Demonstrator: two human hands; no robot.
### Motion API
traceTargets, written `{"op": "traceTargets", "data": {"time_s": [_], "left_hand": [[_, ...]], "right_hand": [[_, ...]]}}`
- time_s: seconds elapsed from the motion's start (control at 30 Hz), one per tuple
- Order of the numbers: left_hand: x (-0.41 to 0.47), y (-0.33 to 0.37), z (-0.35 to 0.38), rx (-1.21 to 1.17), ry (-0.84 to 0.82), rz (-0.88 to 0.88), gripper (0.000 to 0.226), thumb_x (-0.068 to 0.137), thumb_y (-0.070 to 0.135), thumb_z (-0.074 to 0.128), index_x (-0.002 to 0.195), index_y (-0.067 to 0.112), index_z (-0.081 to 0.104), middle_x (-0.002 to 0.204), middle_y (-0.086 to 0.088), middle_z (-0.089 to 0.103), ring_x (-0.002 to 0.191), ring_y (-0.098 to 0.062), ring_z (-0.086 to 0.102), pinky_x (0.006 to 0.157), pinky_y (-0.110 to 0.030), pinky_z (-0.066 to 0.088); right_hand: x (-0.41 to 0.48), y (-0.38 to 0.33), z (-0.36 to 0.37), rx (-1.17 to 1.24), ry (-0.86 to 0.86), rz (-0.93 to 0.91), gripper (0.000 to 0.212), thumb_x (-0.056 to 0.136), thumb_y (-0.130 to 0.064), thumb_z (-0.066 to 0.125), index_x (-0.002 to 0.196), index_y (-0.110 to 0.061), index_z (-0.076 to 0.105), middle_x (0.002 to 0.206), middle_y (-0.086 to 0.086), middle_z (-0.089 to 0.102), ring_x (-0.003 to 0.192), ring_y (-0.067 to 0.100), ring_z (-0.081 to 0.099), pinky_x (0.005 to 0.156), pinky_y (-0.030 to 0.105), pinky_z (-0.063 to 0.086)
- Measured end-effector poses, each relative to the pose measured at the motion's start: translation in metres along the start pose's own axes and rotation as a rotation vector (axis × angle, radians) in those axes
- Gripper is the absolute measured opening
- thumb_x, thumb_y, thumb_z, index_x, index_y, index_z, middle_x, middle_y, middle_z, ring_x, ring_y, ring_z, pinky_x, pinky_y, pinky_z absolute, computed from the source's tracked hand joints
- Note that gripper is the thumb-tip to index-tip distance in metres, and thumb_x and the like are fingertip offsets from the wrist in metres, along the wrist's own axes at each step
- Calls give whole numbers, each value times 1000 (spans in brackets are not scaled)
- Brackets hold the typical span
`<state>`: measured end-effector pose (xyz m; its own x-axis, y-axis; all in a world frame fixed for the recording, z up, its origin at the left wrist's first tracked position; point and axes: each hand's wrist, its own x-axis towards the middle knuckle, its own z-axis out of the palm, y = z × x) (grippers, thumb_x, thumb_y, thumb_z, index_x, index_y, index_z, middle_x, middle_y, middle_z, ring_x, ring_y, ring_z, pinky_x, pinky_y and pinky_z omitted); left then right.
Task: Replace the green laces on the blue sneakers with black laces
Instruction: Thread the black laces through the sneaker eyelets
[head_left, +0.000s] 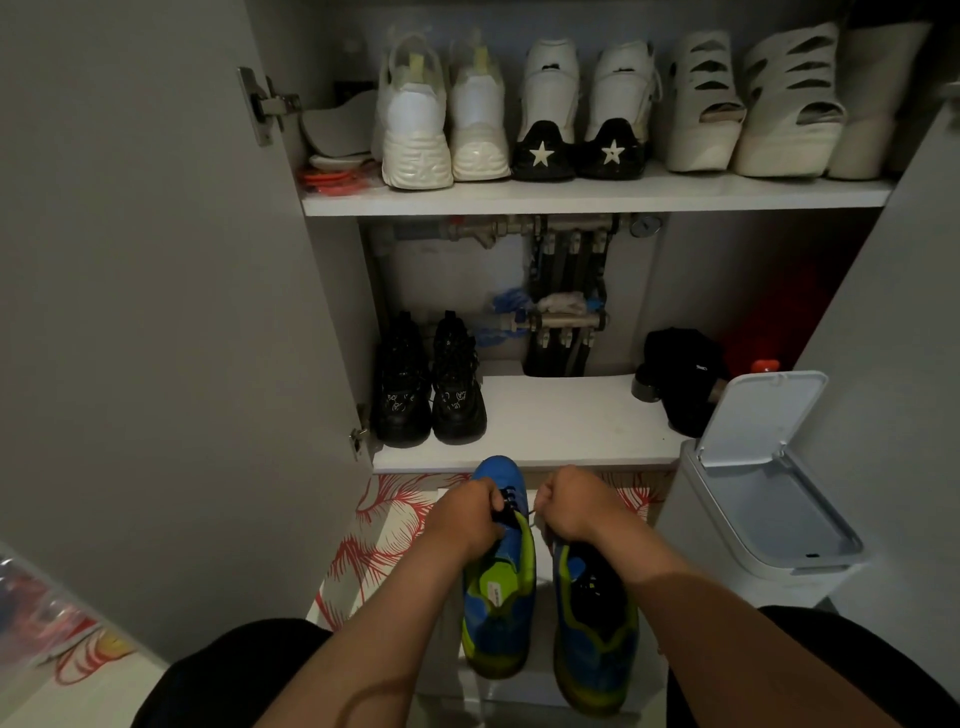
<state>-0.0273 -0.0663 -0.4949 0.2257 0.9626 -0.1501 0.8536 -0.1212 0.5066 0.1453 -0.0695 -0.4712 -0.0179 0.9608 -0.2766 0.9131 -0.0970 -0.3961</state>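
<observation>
Two blue sneakers with lime-green trim stand side by side on the floor between my knees, toes pointing at the cupboard. The left sneaker (500, 587) carries a black lace (511, 496) through its eyelets. My left hand (467, 514) pinches one end of that lace beside the tongue. My right hand (574, 504) is curled round the other end, just above the right sneaker (595, 623). The right sneaker's lacing is hidden under my right wrist. No green lace shows.
An open shoe cupboard faces me: black boots (431, 384) on the lower shelf (561, 415), white shoes (447, 119) on the upper shelf. A white bin (758, 499) with its lid up stands at the right. The cupboard door (156, 312) is at the left. A red-patterned mat (384, 525) lies underneath.
</observation>
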Motion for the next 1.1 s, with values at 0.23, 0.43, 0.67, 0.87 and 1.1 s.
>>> {"op": "traceTargets", "data": {"time_s": [0.23,0.43,0.67,0.87,1.1], "left_hand": [[1,1,-10,215,-100,33,47,77,34,75,121,29,60,123,-3,59,114,-24,55,93,-36,49],[-2,30,-9,-43,9,127,19,91,37,58,105,29,69,99,2,68,98,-18,59,88,-36,50],[3,45,-10,-251,119,45,33,92,28,65,64,11,62,60,-4,56,59,-14,49,55,-26,36],[5,62,-30,-689,236,122,19,91,20,69,75,13,75,78,-4,73,58,-6,57,62,-25,49],[3,54,-50,-875,47,78,19,92,11,66,106,24,71,97,4,74,81,-6,68,69,-18,55]], "right_hand": [[7,19,-7,356,99,31,19,88,-13,54,75,-22,64,92,1,70,92,20,64,82,30,52],[6,14,-16,709,353,-79,22,91,-12,61,75,-25,69,83,-9,70,76,8,63,69,24,48],[-4,8,-19,797,235,-93,10,99,-14,58,95,-15,67,92,5,71,46,6,57,51,20,47],[-7,18,-6,602,-30,-135,15,96,-9,56,99,-5,70,78,10,69,58,20,64,65,35,55],[-3,14,1,601,-15,-112,22,98,-25,59,79,-21,69,66,6,70,68,30,73,56,27,52]]}}
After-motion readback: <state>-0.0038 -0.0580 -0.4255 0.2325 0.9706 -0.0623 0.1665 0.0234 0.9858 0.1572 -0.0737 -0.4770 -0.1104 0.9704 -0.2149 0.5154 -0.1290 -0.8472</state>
